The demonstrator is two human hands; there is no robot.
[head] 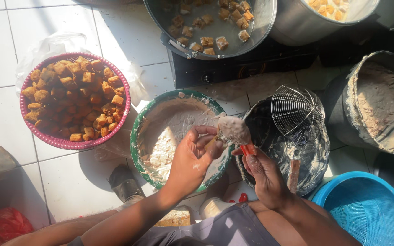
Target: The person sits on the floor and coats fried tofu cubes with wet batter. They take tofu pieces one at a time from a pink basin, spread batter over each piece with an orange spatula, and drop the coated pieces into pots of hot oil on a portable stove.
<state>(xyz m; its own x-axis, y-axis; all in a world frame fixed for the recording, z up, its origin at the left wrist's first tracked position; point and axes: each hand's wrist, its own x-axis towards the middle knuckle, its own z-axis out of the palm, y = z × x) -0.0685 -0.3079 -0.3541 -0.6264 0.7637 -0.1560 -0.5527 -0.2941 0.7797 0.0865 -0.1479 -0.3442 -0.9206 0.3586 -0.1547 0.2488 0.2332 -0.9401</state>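
Head view, left hand (192, 157) holding tofu (211, 144), batter spoon (235, 130)

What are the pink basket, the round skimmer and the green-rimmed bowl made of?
Pink basket: looks like moulded plastic, matt, with a perforated rim. Skimmer: shiny metal wire, woven in rings and spokes. Green-rimmed bowl: probably plastic or enamel; batter coats its inside, so the look leaves it open.

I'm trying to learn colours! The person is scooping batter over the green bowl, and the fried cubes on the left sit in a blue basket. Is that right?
Not quite. The basket holding the fried cubes on the left is pink-red, not blue; the blue basket is at the lower right. The rest holds: the left hand and right hand work batter over the green bowl. The head view shows it.
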